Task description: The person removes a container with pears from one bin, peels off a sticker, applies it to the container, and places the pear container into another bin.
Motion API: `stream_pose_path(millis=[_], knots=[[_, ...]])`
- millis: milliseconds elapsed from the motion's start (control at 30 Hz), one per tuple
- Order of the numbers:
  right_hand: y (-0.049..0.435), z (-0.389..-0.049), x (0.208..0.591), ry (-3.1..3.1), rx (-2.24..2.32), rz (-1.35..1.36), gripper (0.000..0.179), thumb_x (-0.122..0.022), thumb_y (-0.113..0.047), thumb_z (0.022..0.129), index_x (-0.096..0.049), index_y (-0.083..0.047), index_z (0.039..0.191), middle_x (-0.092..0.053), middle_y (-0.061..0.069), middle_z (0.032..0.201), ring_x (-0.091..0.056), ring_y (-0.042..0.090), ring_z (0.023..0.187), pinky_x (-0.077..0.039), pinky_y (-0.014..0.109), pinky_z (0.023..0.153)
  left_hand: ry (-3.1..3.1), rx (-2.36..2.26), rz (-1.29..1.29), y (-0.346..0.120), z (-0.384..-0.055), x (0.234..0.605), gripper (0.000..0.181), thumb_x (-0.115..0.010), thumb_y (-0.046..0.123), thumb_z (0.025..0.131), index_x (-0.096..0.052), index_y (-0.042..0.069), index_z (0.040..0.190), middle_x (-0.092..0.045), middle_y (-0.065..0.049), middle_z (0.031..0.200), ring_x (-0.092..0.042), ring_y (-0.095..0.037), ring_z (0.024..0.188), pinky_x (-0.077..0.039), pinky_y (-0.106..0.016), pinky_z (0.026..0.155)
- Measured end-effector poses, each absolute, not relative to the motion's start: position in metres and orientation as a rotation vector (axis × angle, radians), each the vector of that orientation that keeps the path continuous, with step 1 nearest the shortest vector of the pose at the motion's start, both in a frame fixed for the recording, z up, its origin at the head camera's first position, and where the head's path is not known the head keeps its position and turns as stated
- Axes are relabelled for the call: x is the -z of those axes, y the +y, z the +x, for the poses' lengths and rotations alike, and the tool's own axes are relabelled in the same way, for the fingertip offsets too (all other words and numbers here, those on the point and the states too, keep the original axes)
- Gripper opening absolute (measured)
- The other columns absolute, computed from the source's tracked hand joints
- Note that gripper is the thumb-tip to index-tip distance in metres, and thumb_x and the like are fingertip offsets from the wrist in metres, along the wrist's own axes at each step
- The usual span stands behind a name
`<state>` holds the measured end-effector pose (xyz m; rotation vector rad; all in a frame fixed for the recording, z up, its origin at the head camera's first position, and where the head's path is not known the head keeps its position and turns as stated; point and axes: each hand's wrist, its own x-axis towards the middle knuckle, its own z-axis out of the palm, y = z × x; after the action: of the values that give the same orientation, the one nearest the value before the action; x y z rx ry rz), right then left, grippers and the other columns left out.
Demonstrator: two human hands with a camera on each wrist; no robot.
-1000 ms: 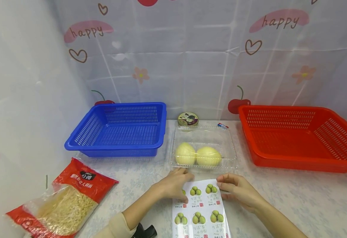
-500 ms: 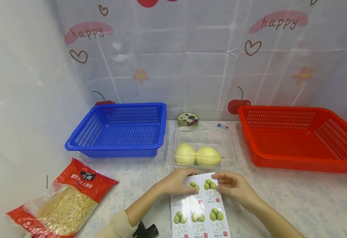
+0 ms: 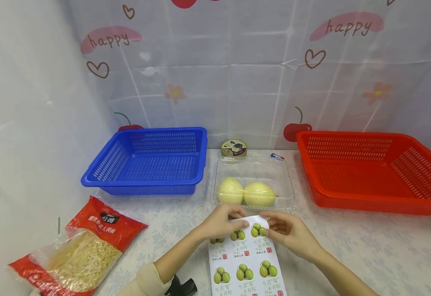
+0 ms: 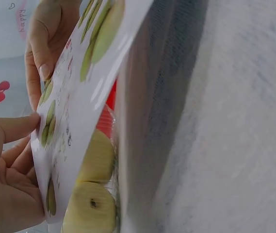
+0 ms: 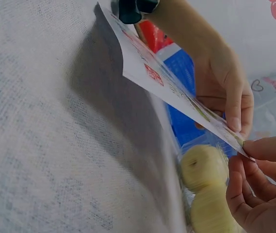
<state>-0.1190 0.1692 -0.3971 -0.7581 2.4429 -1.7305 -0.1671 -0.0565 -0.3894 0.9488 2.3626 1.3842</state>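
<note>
A white sheet of pear-printed labels (image 3: 239, 255) hangs between my hands, its far end raised off the table and its near end running out of the head view. My left hand (image 3: 220, 222) pinches the sheet's far edge toward the left, thumb on the printed face. At the far right corner my right hand (image 3: 291, 234) pinches it between thumb and fingers, as the right wrist view shows with the label sheet (image 5: 171, 87) tilted over the cloth. Just beyond stands a clear plastic clamshell box (image 3: 283, 181) with two pale yellow pears (image 3: 259, 194) inside.
A blue basket (image 3: 148, 190) stands at the back left, a red basket (image 3: 370, 201) at the back right. A red bag of pasta (image 3: 86, 250) lies at left. Behind the box sit a round tin (image 3: 233, 148) and a small wrapper (image 3: 277, 156).
Both hands have shifted slightly left with the sheet, its far end now lifted higher. My right hand has come to pinch the corner, and my left thumb has moved up near the top edge.
</note>
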Motion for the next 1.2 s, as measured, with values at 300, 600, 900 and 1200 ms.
stream_pose_path(millis=[300,600,900,1200], knots=[[0.164,-0.12,0.389,2.52,1.639,-0.783,0.033,-0.066,-0.01,0.088,-0.061,0.008,0.115,-0.07,0.008,0.089,-0.064,0.009,0.073,-0.054,0.025,0.064,2.274,-1.496,0.887,-0.058,-0.171,0.381,0.016,-0.063,0.004,0.088,-0.068,-0.003,0.101,-0.071,-0.014,0.085,-0.064,-0.005,0.07,-0.05,-0.018,0.067],[0.162,-0.121,0.386,2.65,1.576,-0.738,0.025,-0.068,-0.009,0.086,-0.067,0.003,0.107,-0.071,0.008,0.091,-0.062,0.005,0.074,-0.053,0.025,0.063,2.274,-1.521,0.93,-0.057,-0.174,0.379,0.015,-0.063,0.004,0.088,-0.069,-0.003,0.1,-0.071,-0.015,0.085,-0.066,-0.01,0.073,-0.05,-0.018,0.067],[0.16,-0.118,0.386,2.765,1.534,-0.752,0.017,-0.07,-0.007,0.083,-0.068,-0.002,0.099,-0.07,0.006,0.09,-0.061,0.004,0.072,-0.053,0.024,0.062,2.31,-1.516,0.942,-0.057,-0.174,0.38,0.015,-0.063,0.004,0.088,-0.07,-0.002,0.099,-0.072,-0.013,0.084,-0.066,-0.01,0.073,-0.049,-0.019,0.068],[0.156,-0.117,0.387,2.856,1.534,-0.797,0.011,-0.072,0.0,0.078,-0.067,-0.007,0.085,-0.068,-0.003,0.082,-0.057,0.003,0.074,-0.051,0.023,0.06,2.327,-1.504,0.996,-0.055,-0.174,0.38,0.014,-0.061,0.0,0.087,-0.07,-0.003,0.098,-0.071,-0.014,0.083,-0.066,-0.009,0.073,-0.05,-0.018,0.068]])
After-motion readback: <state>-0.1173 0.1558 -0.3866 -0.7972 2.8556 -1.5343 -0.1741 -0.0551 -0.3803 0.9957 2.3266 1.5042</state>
